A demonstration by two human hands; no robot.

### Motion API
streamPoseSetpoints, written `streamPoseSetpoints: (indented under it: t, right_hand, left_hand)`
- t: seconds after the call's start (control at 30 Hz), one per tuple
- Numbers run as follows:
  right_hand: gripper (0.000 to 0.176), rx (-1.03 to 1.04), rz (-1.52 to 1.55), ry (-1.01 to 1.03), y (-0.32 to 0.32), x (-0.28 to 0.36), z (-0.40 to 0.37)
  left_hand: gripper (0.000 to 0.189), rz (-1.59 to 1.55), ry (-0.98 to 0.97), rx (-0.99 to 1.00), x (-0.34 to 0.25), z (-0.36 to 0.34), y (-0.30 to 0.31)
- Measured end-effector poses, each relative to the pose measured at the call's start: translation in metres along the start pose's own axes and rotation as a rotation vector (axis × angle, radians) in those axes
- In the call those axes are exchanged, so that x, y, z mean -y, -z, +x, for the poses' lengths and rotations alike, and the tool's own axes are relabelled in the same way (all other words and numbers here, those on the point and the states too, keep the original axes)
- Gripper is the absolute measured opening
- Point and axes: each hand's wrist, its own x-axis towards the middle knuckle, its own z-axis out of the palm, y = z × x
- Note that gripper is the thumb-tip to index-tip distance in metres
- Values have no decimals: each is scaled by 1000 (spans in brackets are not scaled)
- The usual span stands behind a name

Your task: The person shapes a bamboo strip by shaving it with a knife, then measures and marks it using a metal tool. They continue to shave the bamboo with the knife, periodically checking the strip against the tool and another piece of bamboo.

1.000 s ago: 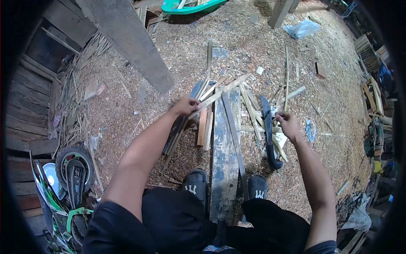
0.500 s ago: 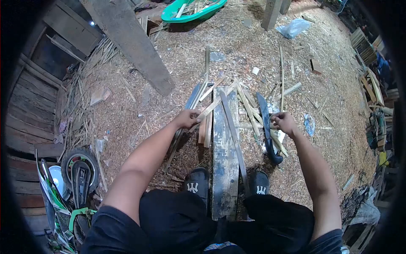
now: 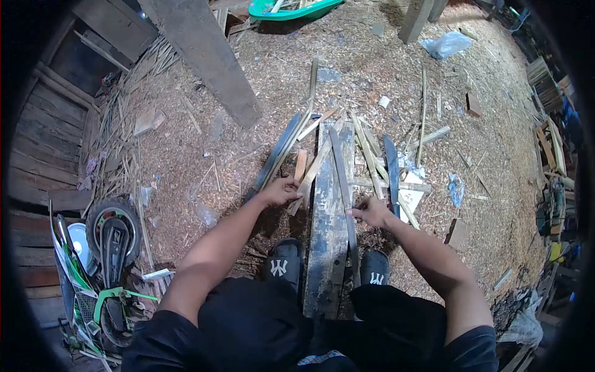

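My left hand (image 3: 280, 192) pinches the lower end of a pale wooden strip (image 3: 317, 166), which slants up to the far end of a worn plank (image 3: 325, 248) between my feet. Along that plank lies a long dark flat strip (image 3: 341, 177). My right hand (image 3: 373, 214) has its thumb and fingertips closed at the dark strip's right edge and seems to grip it. Just beyond my right hand lies a machete (image 3: 392, 162); its handle is mostly hidden by my hand and forearm. Several thin wooden strips (image 3: 367, 146) lie around the plank's far end.
A heavy slanted beam (image 3: 204, 62) stands ahead on the left. At the back are a green basin (image 3: 294, 12), a post (image 3: 416, 22) and a plastic bag (image 3: 446, 44). A small motorbike (image 3: 111, 248) is at the left. Wood chips cover the ground (image 3: 260, 80).
My right hand has moved left from beside the machete to the dark strip. My left hand has come slightly nearer, and its pale strip has swung to a steeper angle.
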Motion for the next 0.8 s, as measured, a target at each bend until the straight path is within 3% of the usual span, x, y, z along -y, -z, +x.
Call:
streamPoseSetpoints:
  t: [0.07,0.17,0.3,0.4,0.53,0.6,0.67,0.8]
  right_hand:
    - [34,80,52,-43,-3,0,4]
    - [34,132,263,125,4,-9,18]
    - [37,92,131,93,-2,18,-3]
    - [37,149,60,-2,-8,15,6]
    - [33,139,20,94,14,21,6]
    - [28,87,53,115,20,27,8]
    - [24,32,285,126,27,38,7]
    - [28,62,396,63,25,45,27]
  left_hand:
    - [30,39,-64,80,-6,-12,3]
    - [32,-6,-28,108,-7,-13,6]
    - [30,-94,-114,105,1,-13,-2]
    - [29,-115,-26,98,5,-11,-3]
    - [27,-67,-155,118,15,-3,4]
    - [26,-73,-192,127,13,-2,6]
    - [23,-179,-171,148,5,-6,5]
    - [19,-250,-235,183,0,7,4]
